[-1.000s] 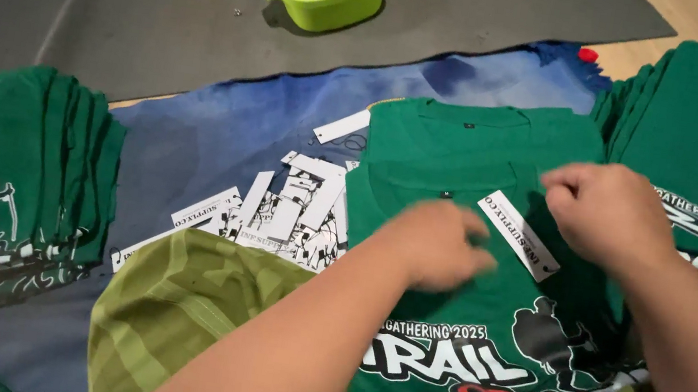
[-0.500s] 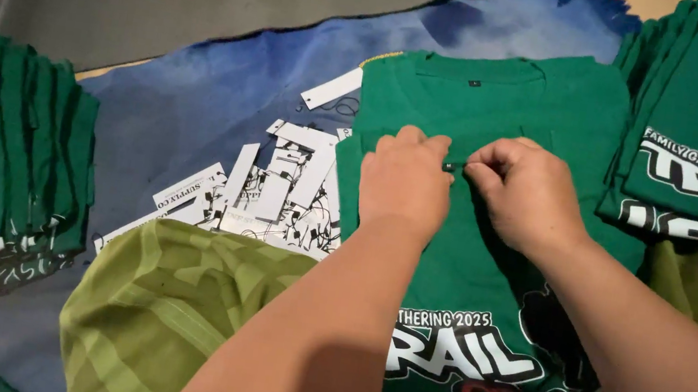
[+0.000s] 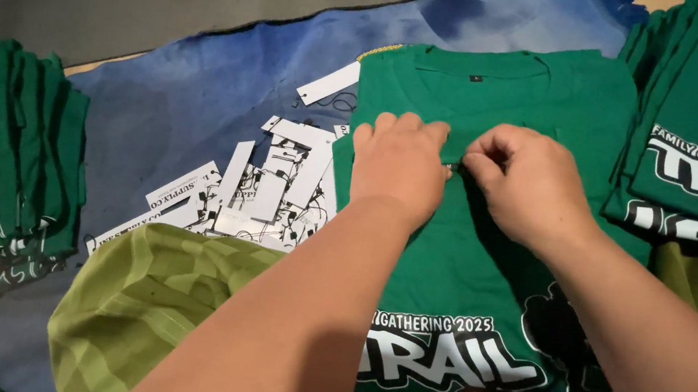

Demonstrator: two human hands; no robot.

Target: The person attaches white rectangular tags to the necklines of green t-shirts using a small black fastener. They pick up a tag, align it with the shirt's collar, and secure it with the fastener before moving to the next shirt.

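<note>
Hands pinch green shirt below the collar

Fingers of the left hand (image 3: 399,165) and right hand (image 3: 530,187) meet, curled nearly closed, pinching fabric of the green T-shirt (image 3: 484,270) lying flat. White paper tags (image 3: 263,193) lie scattered just left, on blue cloth (image 3: 189,101).

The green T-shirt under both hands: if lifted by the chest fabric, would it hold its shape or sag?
The green T-shirt would probably sag: its cloth already bunches where the left hand and right hand pinch it. It looks light, a single thin layer lying flat. It likely won't slide far on the blue cloth.
</note>
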